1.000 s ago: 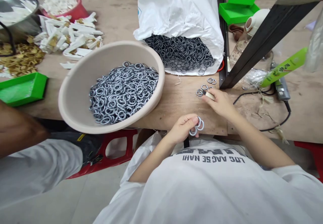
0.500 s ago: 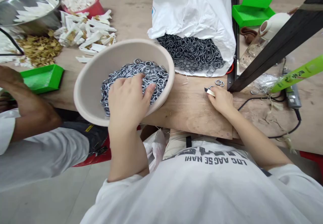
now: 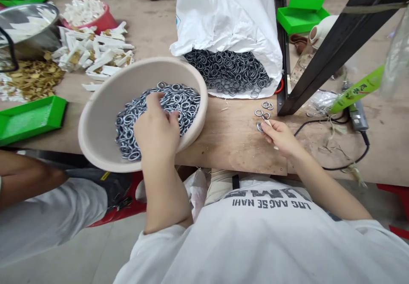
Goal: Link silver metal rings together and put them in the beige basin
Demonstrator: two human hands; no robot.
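My left hand [image 3: 158,132] is inside the beige basin [image 3: 86,141], resting on a heap of grey metal rings [image 3: 183,109]. Its thumb and index finger are apart; the other fingertips are hidden. On the wooden table to the right, my right hand [image 3: 281,137] is closed around a slim white tool [image 3: 267,122], of which only the ends show. A dark ring [image 3: 259,127] is at its fingertips; whether it is gripped or just touched, I cannot tell. Several loose rings [image 3: 267,105] lie just beyond this hand.
A white sack [image 3: 223,24] spills dark rings behind the basin. A black metal post [image 3: 322,66] slants up beside my right hand, near a cable and a green-yellow packet [image 3: 358,90]. At left are a green tray [image 3: 32,120], white pieces [image 3: 96,49] and a co-worker's arm [image 3: 28,175].
The view has shifted, so the table things appear further left. My right hand has turned, hiding the tool's dark tip, and a ring now shows at its fingertips. My left hand stays in the basin.
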